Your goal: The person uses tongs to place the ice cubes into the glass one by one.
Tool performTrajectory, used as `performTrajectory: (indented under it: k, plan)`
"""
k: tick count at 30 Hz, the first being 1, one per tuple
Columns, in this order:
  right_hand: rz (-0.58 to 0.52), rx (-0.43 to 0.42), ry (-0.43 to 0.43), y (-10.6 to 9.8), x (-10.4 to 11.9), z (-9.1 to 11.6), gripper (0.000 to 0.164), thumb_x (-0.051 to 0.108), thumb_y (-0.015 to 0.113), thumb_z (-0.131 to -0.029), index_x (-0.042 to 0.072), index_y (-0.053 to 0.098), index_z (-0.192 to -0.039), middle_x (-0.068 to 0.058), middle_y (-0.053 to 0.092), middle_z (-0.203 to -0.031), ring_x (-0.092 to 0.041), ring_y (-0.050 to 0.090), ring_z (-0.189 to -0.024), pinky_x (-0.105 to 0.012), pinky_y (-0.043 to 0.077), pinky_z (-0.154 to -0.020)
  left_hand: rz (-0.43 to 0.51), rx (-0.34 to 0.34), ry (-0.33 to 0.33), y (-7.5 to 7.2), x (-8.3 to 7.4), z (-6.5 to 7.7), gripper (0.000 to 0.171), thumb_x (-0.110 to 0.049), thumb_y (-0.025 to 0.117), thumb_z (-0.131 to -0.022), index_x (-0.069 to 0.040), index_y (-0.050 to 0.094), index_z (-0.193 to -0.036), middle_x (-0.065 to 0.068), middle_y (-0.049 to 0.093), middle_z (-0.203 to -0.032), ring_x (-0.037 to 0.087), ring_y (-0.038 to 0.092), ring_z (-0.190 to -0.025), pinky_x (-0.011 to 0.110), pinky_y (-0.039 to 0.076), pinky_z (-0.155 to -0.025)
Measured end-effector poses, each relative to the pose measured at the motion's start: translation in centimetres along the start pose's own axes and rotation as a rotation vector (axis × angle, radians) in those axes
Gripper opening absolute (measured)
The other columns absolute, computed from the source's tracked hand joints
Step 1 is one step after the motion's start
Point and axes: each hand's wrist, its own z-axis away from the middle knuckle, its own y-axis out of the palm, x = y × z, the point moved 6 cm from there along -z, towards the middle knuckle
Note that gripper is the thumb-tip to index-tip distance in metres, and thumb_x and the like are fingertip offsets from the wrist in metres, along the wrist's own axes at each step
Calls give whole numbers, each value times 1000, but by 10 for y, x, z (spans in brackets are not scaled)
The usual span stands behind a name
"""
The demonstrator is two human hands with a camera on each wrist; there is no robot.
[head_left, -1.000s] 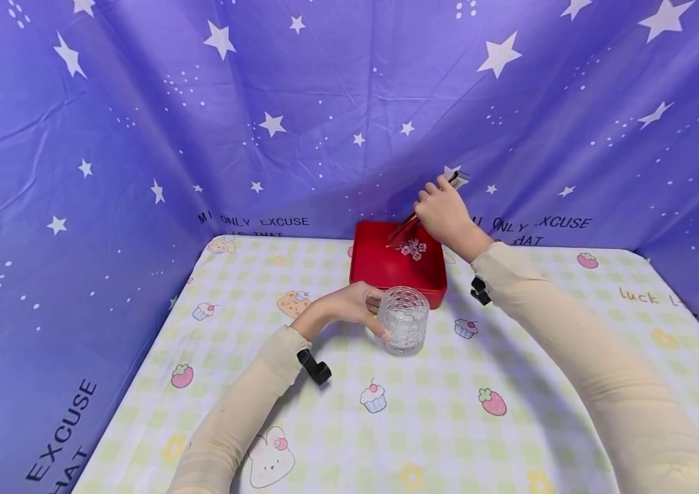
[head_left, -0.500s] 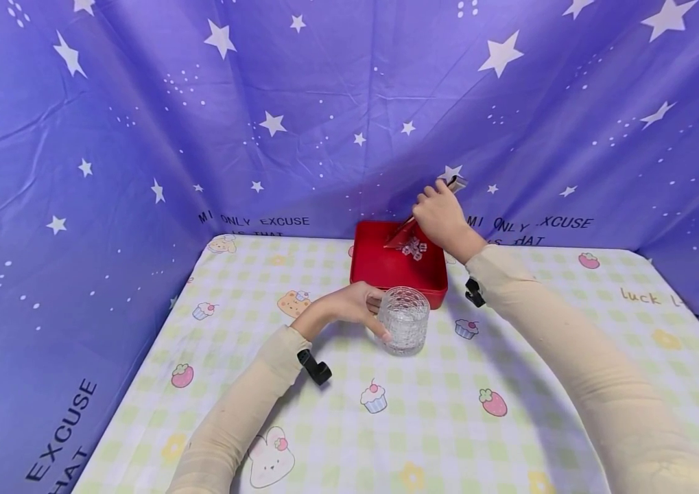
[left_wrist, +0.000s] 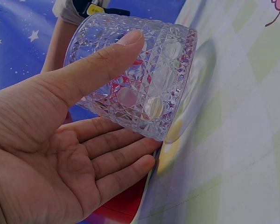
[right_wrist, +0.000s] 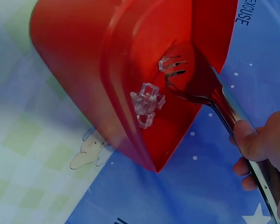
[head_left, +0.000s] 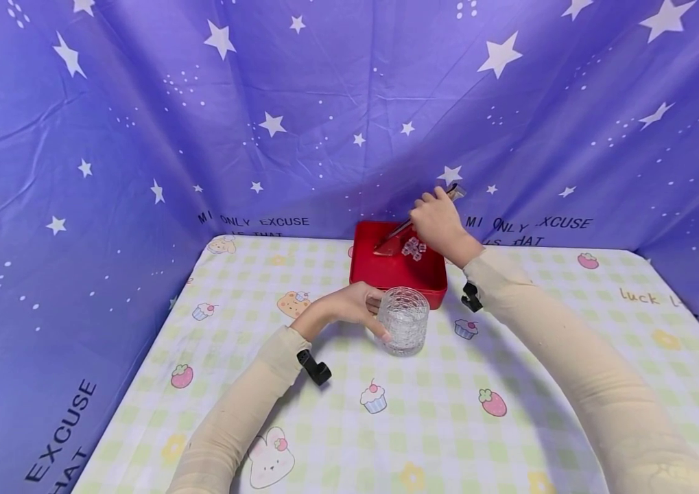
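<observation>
In the head view my left hand (head_left: 349, 303) holds a clear textured glass (head_left: 405, 326) upright on the table. The thumb lies against one side of the glass and the fingers reach round the other, seen in the left wrist view. My right hand (head_left: 438, 223) grips metal tongs (right_wrist: 226, 105) with slotted ends, tilted down into a red box (head_left: 370, 273). Clear ice-like cubes (right_wrist: 145, 103) lie clustered inside it. One clear piece (right_wrist: 162, 63) sits at the tong tips in the right wrist view; whether it is pinched I cannot tell.
A checked cloth with cartoon prints (head_left: 374, 439) covers the table. Blue star-printed curtains (head_left: 324, 103) hang behind and at both sides, close to the box's far edge. The box's near wall stands right behind the glass.
My right hand has moved slightly down and left, and the tong tips have shifted left inside the box, away from the cluster. My left hand and the glass stay put.
</observation>
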Motion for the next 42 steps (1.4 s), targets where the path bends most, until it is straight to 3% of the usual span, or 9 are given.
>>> performTrajectory:
  k: [13, 21, 42]
  plan:
    - [-119, 79, 133, 11, -13, 10, 7, 11, 72, -85, 5, 75, -84, -15, 74, -88, -36, 62, -87, -50, 40, -86, -12, -1, 2, 0, -1, 2, 52, -5, 90, -72, -1, 72, -120, 10, 77, -114, 13, 71, -106, 23, 55, -98]
    - [-171, 93, 183, 18, -21, 18, 11, 9, 73, -84, 7, 79, -93, -16, 76, -92, -38, 64, -87, -52, 41, -86, -9, -2, -2, 0, 0, 1, 56, -5, 90, -72, -2, 71, -125, 11, 76, -117, 14, 71, -108, 23, 55, -99]
    - [-149, -28, 155, 14, -19, 17, 9, 3, 66, -81, 4, 75, -80, -17, 73, -81, -37, 62, -79, -51, 39, -83, -19, -1, -12, -1, -1, 1, 58, -5, 90, -72, -1, 70, -126, 11, 76, -118, 15, 70, -109, 23, 54, -101]
